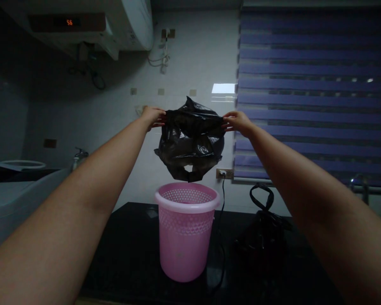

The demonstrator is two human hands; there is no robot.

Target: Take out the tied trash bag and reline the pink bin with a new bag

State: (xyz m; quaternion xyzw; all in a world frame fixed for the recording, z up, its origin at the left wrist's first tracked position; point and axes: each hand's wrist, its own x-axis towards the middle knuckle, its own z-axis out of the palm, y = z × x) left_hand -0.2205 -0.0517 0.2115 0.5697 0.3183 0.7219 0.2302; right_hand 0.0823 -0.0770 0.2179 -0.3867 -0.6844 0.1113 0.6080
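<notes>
A black plastic garbage bag [190, 146] hangs in the air, spread between my two hands with its mouth stretched wide. My left hand [153, 117] pinches the bag's left edge. On the opposite edge, my right hand [236, 122] grips the plastic between thumb and fingers. Directly below the bag stands a pink trash can [184, 245], upright, with a perforated band under its pale rim. The bag's lower end hangs just above the can's opening, apart from it.
The can stands on a black countertop [127, 254]. To its right sits a tied black bag [263, 237] with a looped handle. A power cord [222, 212] runs down from a wall socket [225, 173]. A water heater [82, 25] hangs upper left; a purple striped blind [314, 101] covers the right.
</notes>
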